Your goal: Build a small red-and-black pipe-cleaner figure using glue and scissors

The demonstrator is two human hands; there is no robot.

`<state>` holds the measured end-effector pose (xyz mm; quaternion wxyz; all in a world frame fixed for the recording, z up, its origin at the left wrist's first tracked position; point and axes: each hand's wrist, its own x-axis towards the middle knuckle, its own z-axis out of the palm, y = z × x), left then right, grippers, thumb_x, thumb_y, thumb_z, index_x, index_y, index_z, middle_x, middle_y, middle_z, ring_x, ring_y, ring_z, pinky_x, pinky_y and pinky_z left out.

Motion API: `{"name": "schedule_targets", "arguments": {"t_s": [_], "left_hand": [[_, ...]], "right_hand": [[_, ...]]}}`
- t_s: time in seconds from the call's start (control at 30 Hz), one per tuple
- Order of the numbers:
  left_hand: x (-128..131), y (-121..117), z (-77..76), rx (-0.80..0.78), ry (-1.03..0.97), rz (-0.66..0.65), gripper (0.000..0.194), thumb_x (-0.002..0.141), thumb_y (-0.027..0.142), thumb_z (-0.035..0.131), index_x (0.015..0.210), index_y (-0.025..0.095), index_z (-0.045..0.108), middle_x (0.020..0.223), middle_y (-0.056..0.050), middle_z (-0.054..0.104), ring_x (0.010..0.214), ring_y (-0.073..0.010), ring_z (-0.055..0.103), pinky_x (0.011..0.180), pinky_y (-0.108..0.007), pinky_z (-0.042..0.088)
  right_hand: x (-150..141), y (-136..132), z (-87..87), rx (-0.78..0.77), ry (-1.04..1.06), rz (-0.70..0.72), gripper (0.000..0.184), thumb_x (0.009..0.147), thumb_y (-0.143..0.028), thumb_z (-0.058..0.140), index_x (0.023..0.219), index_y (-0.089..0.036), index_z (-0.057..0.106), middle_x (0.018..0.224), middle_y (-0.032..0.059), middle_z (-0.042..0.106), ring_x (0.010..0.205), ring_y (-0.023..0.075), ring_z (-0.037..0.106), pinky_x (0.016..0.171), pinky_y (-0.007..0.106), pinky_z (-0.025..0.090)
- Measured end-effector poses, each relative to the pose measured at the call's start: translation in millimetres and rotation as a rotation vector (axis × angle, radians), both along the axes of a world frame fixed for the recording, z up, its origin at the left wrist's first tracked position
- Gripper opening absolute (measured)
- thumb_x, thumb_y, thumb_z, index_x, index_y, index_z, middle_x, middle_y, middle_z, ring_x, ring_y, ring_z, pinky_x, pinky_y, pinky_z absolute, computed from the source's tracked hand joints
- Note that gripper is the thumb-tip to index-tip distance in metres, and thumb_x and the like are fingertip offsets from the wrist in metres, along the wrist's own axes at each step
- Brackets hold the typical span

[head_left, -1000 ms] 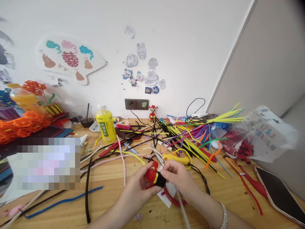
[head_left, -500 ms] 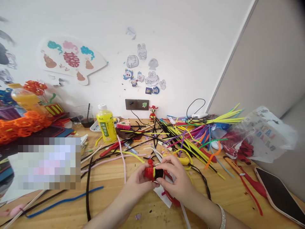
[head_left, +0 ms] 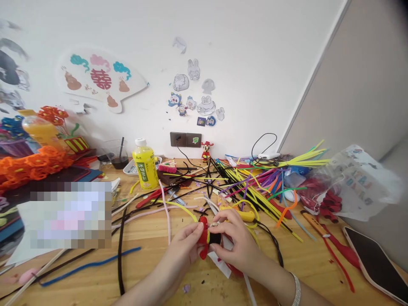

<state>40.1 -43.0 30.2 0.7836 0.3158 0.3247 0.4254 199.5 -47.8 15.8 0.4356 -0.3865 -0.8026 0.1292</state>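
Both hands meet over the table around a small red and black pipe-cleaner figure (head_left: 214, 239) with a yellow band round its middle. My left hand (head_left: 184, 246) closes on the red end, thumb on top. With thumb and fingers, my right hand (head_left: 238, 243) pinches the black end. Their fingers cover part of the figure. Beneath the right hand lie a white paper strip (head_left: 221, 264) and something red, mostly hidden. Just beyond it sits a yellow tool (head_left: 247, 214) with a dark cord. A small red-hatted figure (head_left: 206, 152) stands against the wall.
Loose pipe cleaners (head_left: 251, 187) in several colours are heaped at the back. A yellow drink bottle (head_left: 145, 165) and a cup of dark drink (head_left: 119, 161) stand left of them. To the right lie a phone (head_left: 374, 263), a wooden-handled tool (head_left: 314, 223) and a plastic bag (head_left: 360, 182).
The figure has been turned in my fingers, and its red projection now points down as well as up. My left thumb has moved onto the red end. The view has shifted slightly.
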Motion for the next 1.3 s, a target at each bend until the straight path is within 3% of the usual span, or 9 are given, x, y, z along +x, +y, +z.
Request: {"name": "schedule_targets", "arguments": {"t_s": [0.2, 0.43, 0.5, 0.7, 0.87, 0.93, 1.03, 1.17, 1.3], "left_hand": [[0.4, 2.7, -7.5, 0.004, 0.063, 0.005, 0.029, 0.058, 0.035, 0.076, 0.068, 0.012, 0.061, 0.059, 0.002, 0.055, 0.057, -0.0098, 0.05, 0.057, -0.021, 0.04], [4.3, 3.0, -12.5, 0.076, 0.158, -0.042, 0.036, 0.059, 0.045, 0.071, 0.066, 0.012, 0.058, 0.055, 0.004, 0.049, 0.051, -0.0072, 0.04, 0.048, -0.019, 0.03], [3.8, 4.0, -14.6, 0.107, 0.209, -0.054, 0.038, 0.058, 0.048, 0.07, 0.066, 0.013, 0.057, 0.056, 0.005, 0.048, 0.052, -0.0081, 0.04, 0.05, -0.02, 0.03], [1.3, 8.0, -14.6, 0.242, 0.439, -0.035, 0.043, 0.059, 0.056, 0.064, 0.062, 0.014, 0.055, 0.054, 0.007, 0.041, 0.051, -0.0081, 0.033, 0.051, -0.021, 0.029], [2.7, 5.4, -7.5, 0.218, 0.394, -0.049, 0.043, 0.059, 0.056, 0.064, 0.064, 0.014, 0.056, 0.057, 0.005, 0.047, 0.054, -0.0099, 0.039, 0.055, -0.022, 0.032], [2.2, 4.0, -4.1, 0.204, 0.375, -0.051, 0.041, 0.06, 0.054, 0.064, 0.066, 0.014, 0.057, 0.057, 0.005, 0.048, 0.053, -0.0092, 0.038, 0.054, -0.022, 0.031], [0.9, 2.8, 1.3, 0.201, 0.386, -0.053, 0.038, 0.062, 0.051, 0.063, 0.067, 0.014, 0.057, 0.054, 0.006, 0.046, 0.049, -0.0078, 0.034, 0.05, -0.021, 0.028], [0.9, 2.3, 5.0, 0.194, 0.374, -0.036, 0.035, 0.063, 0.049, 0.064, 0.065, 0.015, 0.057, 0.054, 0.005, 0.048, 0.048, -0.0075, 0.034, 0.05, -0.021, 0.028], [1.3, 1.8, 6.5, 0.184, 0.334, -0.031, 0.038, 0.058, 0.051, 0.066, 0.06, 0.015, 0.056, 0.052, 0.006, 0.047, 0.047, -0.0075, 0.034, 0.047, -0.021, 0.026]], "right_hand": [[1.7, 5.7, -5.7, -0.029, 0.054, 0.045, 0.023, 0.068, -0.017, 0.068, 0.089, -0.023, 0.06, 0.1, 0.0052, 0.054, 0.097, 0.0201, 0.05, 0.084, 0.037, 0.042], [-0.6, 5.1, -4.1, -0.064, 0.173, 0.048, 0.015, 0.069, -0.023, 0.069, 0.083, -0.023, 0.064, 0.095, 0.0045, 0.054, 0.094, 0.0196, 0.052, 0.083, 0.036, 0.042], [-3.8, 3.9, -4.4, -0.123, 0.228, 0.032, 0.006, 0.07, -0.018, 0.067, 0.074, -0.022, 0.063, 0.091, 0.0035, 0.054, 0.091, 0.0183, 0.053, 0.081, 0.035, 0.043], [-7.9, 8.2, -8.9, -0.292, 0.376, -0.024, 0.01, 0.071, -0.016, 0.063, 0.063, -0.02, 0.058, 0.079, 0.0011, 0.056, 0.079, 0.0159, 0.055, 0.074, 0.03, 0.044], [0.3, 10.8, -5.3, -0.241, 0.407, -0.101, 0.017, 0.082, -0.026, 0.051, 0.067, -0.02, 0.056, 0.077, 0.0026, 0.055, 0.079, 0.0166, 0.054, 0.074, 0.03, 0.043], [2.5, 9.2, -2.1, -0.223, 0.332, -0.017, 0.011, 0.08, -0.03, 0.054, 0.081, -0.02, 0.059, 0.09, 0.0049, 0.056, 0.091, 0.0189, 0.053, 0.083, 0.033, 0.041], [4.1, 8.2, 1.6, -0.215, 0.188, 0.092, 0.034, 0.07, -0.031, 0.066, 0.102, -0.023, 0.057, 0.108, 0.0061, 0.053, 0.106, 0.0222, 0.047, 0.093, 0.036, 0.037], [7.4, 11.0, 3.7, -0.216, 0.218, 0.006, 0.012, 0.082, -0.027, 0.051, 0.091, -0.022, 0.058, 0.098, 0.0052, 0.056, 0.101, 0.0195, 0.051, 0.091, 0.035, 0.039], [10.0, 9.4, 5.3, -0.175, 0.118, 0.058, 0.03, 0.077, -0.037, 0.059, 0.104, -0.024, 0.056, 0.109, 0.007, 0.052, 0.109, 0.0226, 0.046, 0.094, 0.038, 0.037]]}}
